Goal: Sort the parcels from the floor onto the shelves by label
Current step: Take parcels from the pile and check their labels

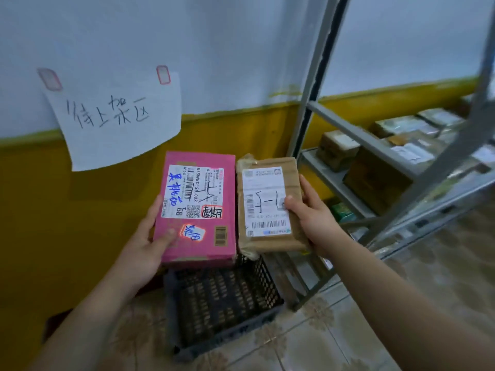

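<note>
Pink box [198,207], brown parcel [270,204], blk mesh crate [222,298].

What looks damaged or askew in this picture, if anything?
The brown parcel in the right hand has crumpled, loose tape wrap at its top and bottom left corners. The paper sign hangs tilted, its lower edge curling outward. The pink box in the left hand looks whole.
</note>
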